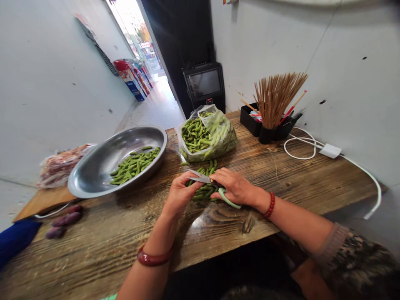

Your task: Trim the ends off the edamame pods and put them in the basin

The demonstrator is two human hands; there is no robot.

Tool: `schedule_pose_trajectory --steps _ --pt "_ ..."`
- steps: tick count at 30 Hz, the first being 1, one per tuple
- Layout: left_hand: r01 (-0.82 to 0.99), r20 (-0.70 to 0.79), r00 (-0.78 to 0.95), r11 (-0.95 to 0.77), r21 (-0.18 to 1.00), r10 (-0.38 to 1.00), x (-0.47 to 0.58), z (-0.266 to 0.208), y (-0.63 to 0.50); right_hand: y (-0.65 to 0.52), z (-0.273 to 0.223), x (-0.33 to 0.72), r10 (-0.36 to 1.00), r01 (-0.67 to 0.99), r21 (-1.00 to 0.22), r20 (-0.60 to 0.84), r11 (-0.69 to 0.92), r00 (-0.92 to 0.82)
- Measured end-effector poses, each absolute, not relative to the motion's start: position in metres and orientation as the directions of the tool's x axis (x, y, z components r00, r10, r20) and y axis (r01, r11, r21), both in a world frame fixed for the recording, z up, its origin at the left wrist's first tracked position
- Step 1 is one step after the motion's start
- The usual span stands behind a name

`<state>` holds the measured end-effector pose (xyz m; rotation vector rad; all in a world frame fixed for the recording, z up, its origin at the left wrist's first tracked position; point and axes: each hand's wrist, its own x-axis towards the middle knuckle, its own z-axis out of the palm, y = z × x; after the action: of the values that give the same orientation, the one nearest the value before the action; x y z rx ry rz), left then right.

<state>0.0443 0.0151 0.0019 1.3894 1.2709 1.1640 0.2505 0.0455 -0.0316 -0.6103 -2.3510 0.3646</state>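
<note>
My right hand (234,185) grips a pair of scissors (201,178) with pale green handles, the blades parted and pointing left. At the blade tips, my left hand (181,191) is closed in a pinch on a green edamame pod, mostly hidden by the fingers and blades. Below and behind both hands, a small pile of edamame pods (204,193) lies on the wooden table. Just beyond it stands an open clear plastic bag (229,139) full of edamame. A wide metal basin (93,166) to the left holds more pods on its right side.
Several purple tubers (67,218) lie at the left, near blue cloth (18,239) and a plastic-wrapped bundle (64,164). Skewers (278,100) stand in a black holder (267,135) at the back right, beside a white cable (364,164). The table's front edge is close to my forearms.
</note>
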Motion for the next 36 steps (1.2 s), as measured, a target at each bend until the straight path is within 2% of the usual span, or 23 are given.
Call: schedule_pose_trajectory --steps 7,13,22,36 --pt "0.025 -0.058 0.019 0.058 0.998 0.998 0.042 0.006 0.012 0.047 -0.035 0.251 0.517 0.357 -0.38 0.527 0.853 -0.675" --pt "-0.152 -0.128 -0.059 0.118 0.981 0.99 0.037 0.006 0.015 0.046 -0.027 0.252 0.6 0.442 -0.405 0.517 0.8 -0.611" --pt "-0.33 -0.168 0.022 0.166 0.929 0.985 0.038 0.009 0.017 0.047 -0.028 0.251 0.576 0.403 -0.414 0.534 0.816 -0.619" --pt "-0.259 -0.161 0.095 0.18 0.949 0.982 0.048 0.001 0.015 0.047 -0.028 0.249 0.537 0.345 -0.42 0.544 0.84 -0.645"
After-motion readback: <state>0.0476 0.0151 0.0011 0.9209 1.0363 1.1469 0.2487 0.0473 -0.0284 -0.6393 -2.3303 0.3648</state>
